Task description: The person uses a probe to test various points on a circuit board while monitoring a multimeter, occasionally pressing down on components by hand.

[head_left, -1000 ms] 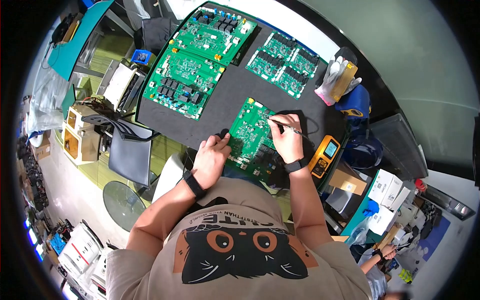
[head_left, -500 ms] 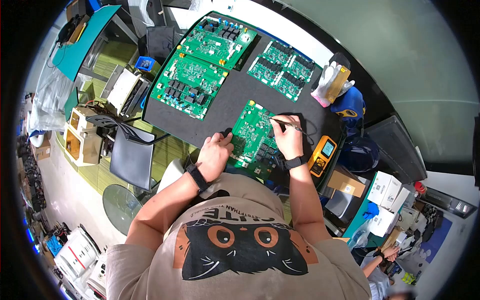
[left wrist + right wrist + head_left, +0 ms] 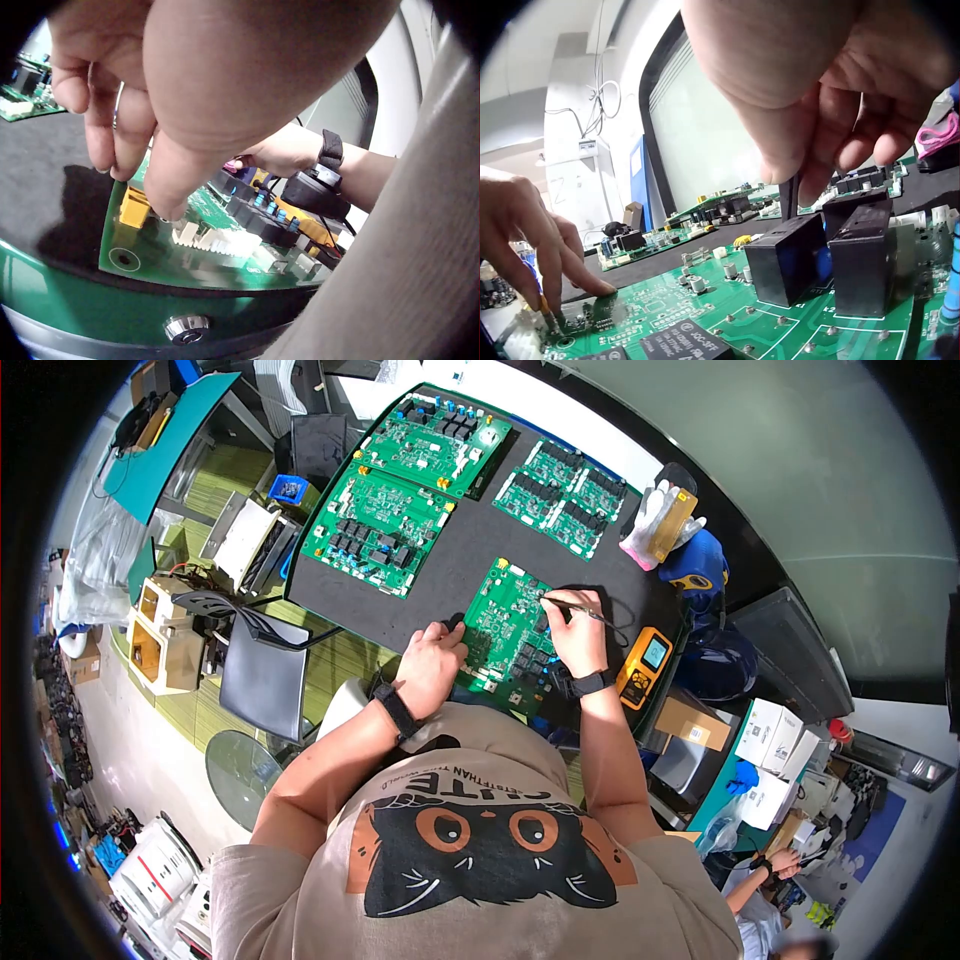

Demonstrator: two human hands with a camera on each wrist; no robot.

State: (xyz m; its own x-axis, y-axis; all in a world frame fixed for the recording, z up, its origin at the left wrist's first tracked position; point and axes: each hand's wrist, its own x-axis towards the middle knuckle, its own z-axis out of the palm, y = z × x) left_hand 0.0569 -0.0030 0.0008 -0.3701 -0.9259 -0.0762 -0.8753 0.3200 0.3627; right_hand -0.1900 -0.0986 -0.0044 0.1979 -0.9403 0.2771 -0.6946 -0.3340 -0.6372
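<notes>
A green circuit board [image 3: 495, 622] lies on the dark mat in front of the body. At its left edge, my left hand [image 3: 430, 668] rests its fingertips on the board; in the left wrist view the thumb [image 3: 165, 199] is beside a yellow connector [image 3: 135, 208]. My right hand [image 3: 578, 640] pinches a slim dark pen-like tool [image 3: 580, 608] over the right part of the board. In the right wrist view its dark shaft [image 3: 789, 198] points down behind tall black relays [image 3: 862, 259], which hide the tip.
Two large circuit boards [image 3: 385, 510] lie at the back left, a panel of smaller boards [image 3: 565, 495] at the back. On the right are an orange meter with a display [image 3: 645, 668], a white glove [image 3: 655, 520] and a blue-and-yellow device [image 3: 697, 565]. A cable [image 3: 622, 610] loops beside my right hand.
The head view has shifted slightly, moving the surroundings in the picture. Both hands keep nearly the same places on the board, and the tool stays in the right hand.
</notes>
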